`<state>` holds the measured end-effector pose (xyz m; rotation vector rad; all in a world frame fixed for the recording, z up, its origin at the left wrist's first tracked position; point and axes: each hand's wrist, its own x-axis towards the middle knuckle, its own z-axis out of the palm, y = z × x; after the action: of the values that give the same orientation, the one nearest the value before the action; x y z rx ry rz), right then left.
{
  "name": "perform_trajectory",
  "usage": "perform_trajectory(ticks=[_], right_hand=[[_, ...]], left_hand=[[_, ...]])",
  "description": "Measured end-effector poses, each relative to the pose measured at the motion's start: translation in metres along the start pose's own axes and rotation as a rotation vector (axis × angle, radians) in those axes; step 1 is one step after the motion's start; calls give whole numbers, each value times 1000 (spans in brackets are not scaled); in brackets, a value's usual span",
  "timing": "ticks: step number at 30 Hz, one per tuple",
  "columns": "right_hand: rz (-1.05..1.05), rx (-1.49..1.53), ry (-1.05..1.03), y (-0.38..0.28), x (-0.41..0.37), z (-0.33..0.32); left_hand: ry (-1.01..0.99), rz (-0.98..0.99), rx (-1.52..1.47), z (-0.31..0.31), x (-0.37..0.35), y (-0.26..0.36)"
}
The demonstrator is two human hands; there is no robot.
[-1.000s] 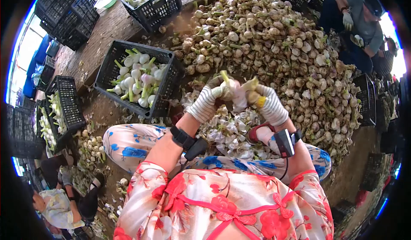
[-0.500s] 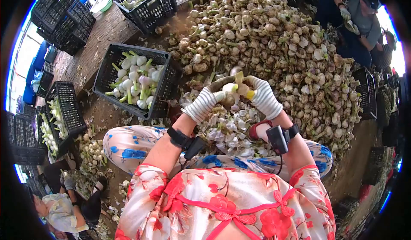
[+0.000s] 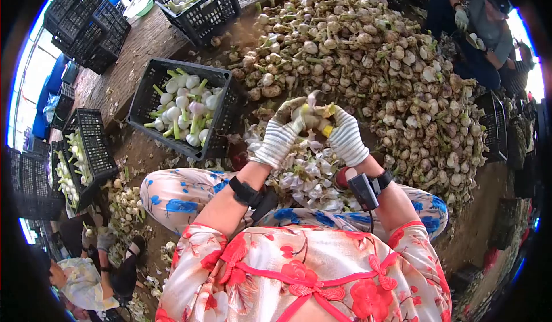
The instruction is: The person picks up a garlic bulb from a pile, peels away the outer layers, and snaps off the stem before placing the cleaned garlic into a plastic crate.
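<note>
Both hands wear striped white gloves with dirty fingers and meet in front of the pile. My left hand (image 3: 283, 131) is wrapped round a garlic bulb (image 3: 309, 110). My right hand (image 3: 343, 132) is closed beside it at the bulb's upper right, with a small yellow thing (image 3: 327, 131) showing at its fingers; loose skin sticks out there. Whether the yellow thing is a tool cannot be made out. White peeled skins (image 3: 310, 175) lie beneath the hands. To the left, a black crate (image 3: 215, 127) holds clean white garlic bulbs with green stems.
A large heap of unpeeled garlic (image 3: 368, 52) spreads ahead and to the right. Another crate (image 3: 213, 11) with garlic stands at the upper left, and filled crates (image 3: 98, 149) at the far left. One person (image 3: 489, 29) sits upper right, another (image 3: 83, 282) lower left.
The hands have shifted slightly left, and the bulb has turned between them. The left fingers now cover more of it. The people at upper right and lower left have moved their hands a little.
</note>
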<state>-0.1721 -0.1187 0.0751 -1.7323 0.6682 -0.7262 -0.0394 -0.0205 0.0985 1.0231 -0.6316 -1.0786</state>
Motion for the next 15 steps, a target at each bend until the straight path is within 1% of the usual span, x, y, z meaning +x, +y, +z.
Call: perform_trajectory(ticks=[1, 2, 3, 4, 5, 6, 8, 9, 10, 12, 13, 14, 15], right_hand=[[41, 84, 9, -3, 0, 4], [81, 167, 19, -4, 1, 6], [135, 266, 34, 10, 4, 5], [196, 337, 118, 23, 8, 7], [192, -22, 25, 65, 8, 6], [185, -378, -63, 112, 4, 3], [211, -488, -386, 151, -12, -6], [-65, -509, -334, 143, -20, -5], [-55, -505, -340, 119, -21, -6], [237, -407, -365, 54, -11, -13], [310, -374, -316, 41, -5, -16], [388, -553, -247, -1, 1, -15], [103, -458, -203, 3, 5, -15]], left_hand=[[50, -30, -49, -4, 1, -3], [92, 28, -54, -4, 8, -6], [143, -42, -86, -6, 11, 0], [186, -110, -119, -8, 13, 7], [121, -91, -283, -16, 20, -1], [151, -102, -353, -19, 22, -6], [176, -106, -482, -15, 19, 5], [193, -157, -593, -22, 20, 0], [87, -202, -690, -26, 19, 0], [110, -267, -751, -29, 21, 0], [104, -316, -825, -32, 22, -3], [103, -313, -824, -35, 24, -7], [58, -320, -832, -34, 25, -7]])
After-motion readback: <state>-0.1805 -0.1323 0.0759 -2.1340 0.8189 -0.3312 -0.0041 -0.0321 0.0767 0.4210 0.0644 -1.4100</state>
